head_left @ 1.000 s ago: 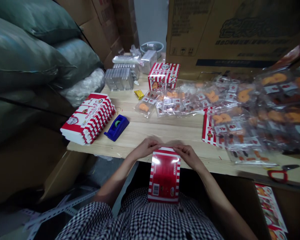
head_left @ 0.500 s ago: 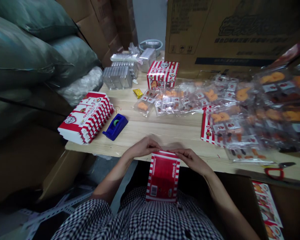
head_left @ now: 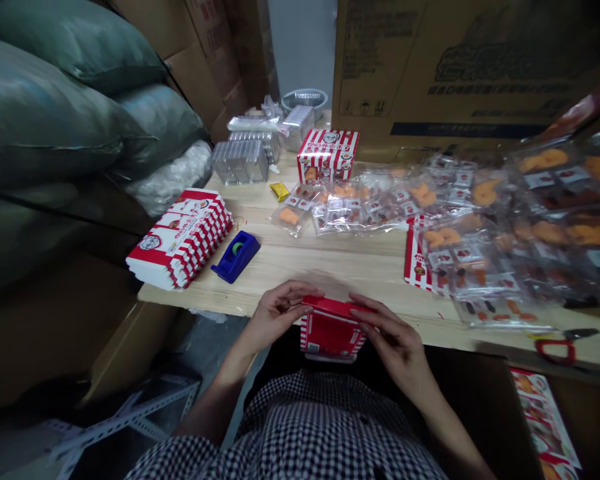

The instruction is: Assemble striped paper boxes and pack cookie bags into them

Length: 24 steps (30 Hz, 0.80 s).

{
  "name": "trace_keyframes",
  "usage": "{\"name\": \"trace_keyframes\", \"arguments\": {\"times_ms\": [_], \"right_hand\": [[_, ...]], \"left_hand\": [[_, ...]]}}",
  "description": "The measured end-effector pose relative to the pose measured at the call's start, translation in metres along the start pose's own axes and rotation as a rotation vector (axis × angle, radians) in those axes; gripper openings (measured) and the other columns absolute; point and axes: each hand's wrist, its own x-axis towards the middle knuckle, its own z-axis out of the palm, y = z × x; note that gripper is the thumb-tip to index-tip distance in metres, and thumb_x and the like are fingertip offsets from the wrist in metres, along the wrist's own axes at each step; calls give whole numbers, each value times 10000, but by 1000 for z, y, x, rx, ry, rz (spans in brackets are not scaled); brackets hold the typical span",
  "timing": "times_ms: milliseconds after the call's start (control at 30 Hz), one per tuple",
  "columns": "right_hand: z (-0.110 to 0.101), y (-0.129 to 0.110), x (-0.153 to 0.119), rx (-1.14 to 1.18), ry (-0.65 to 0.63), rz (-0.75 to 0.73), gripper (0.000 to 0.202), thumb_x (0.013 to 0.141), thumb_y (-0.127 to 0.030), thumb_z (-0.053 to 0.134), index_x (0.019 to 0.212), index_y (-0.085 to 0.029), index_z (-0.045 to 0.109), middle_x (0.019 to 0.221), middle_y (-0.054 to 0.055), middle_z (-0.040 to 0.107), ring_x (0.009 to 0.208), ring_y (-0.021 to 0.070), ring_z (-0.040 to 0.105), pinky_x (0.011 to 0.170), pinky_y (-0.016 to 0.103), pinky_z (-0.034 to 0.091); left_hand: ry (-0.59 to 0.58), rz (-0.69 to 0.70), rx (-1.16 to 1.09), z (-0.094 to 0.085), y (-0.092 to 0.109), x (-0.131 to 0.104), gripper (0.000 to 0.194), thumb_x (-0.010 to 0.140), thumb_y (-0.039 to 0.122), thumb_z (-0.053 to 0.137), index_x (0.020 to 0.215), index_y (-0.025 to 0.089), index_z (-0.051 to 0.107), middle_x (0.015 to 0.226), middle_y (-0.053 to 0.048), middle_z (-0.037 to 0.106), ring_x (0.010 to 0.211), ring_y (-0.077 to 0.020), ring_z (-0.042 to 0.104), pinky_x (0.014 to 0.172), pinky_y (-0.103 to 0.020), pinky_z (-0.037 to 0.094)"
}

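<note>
A red box with striped white edges (head_left: 333,333) is held between my hands at the table's front edge. It tilts so that its narrow red top faces up and its printed side faces me. My left hand (head_left: 280,310) pinches the top left corner between thumb and fingers. At the top right corner, my right hand (head_left: 393,333) is closed, with fingers along the upper edge and side. A stack of flat striped cartons (head_left: 180,237) lies on the table to the left, beside a blue tape dispenser (head_left: 237,256).
An assembled striped box (head_left: 329,155) stands at the back, near clear plastic trays (head_left: 240,161) and a small yellow packet (head_left: 279,191). Clear bags of orange toy food (head_left: 460,250) cover the right side. Red-handled scissors (head_left: 557,348) lie at the right front edge. Large sacks (head_left: 55,113) pile up left.
The box has risen and tipped, so its narrow top now shows and its printed side looks shorter. Both hands have shifted their grip to the upper corners.
</note>
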Motion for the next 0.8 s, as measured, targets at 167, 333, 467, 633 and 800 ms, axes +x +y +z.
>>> {"name": "trace_keyframes", "arguments": {"times_ms": [167, 333, 467, 633, 800], "right_hand": [[11, -7, 2, -40, 12, -117, 335, 974, -167, 552, 1214, -345, 702, 1286, 45, 664, 1177, 203, 635, 989, 371, 523], [9, 15, 6, -43, 28, -44, 271, 958, -218, 586, 1156, -324, 737, 1226, 44, 696, 1128, 204, 662, 968, 347, 535], [-3, 34, 11, -53, 114, -2, 235, 918, -259, 645, 1124, -303, 751, 1231, 40, 703, 1163, 210, 648, 1036, 348, 500], [2, 40, 15, -60, 99, -14, 240, 890, -285, 673, 1115, -287, 758, 1209, 47, 718, 1144, 230, 661, 1066, 402, 490], [9, 41, 12, -23, 108, -11, 241, 873, -289, 688, 1101, -261, 763, 1212, 72, 716, 1148, 260, 658, 1068, 471, 487]], "left_hand": [[37, 39, -17, -7, 6, -8, 290, 840, 175, 725, 1120, 165, 651, 1110, -111, 744, 1067, -218, 702, 976, -357, 533], [165, -20, 187, -44, -24, -7, 444, 866, 284, 698, 1287, 199, 587, 1163, -116, 708, 1054, -226, 683, 927, -365, 533], [822, 128, 780, -112, -38, -11, 385, 853, 368, 689, 1194, 203, 619, 1257, -119, 629, 1177, -266, 581, 1036, -437, 442], [839, -166, 978, -176, -38, -1, 381, 773, 400, 746, 1053, 186, 599, 1121, -117, 640, 1103, -292, 584, 986, -433, 437], [766, -245, 894, -190, -34, 14, 282, 811, 437, 685, 909, 193, 583, 915, -58, 662, 862, -230, 624, 807, -348, 469]]}}
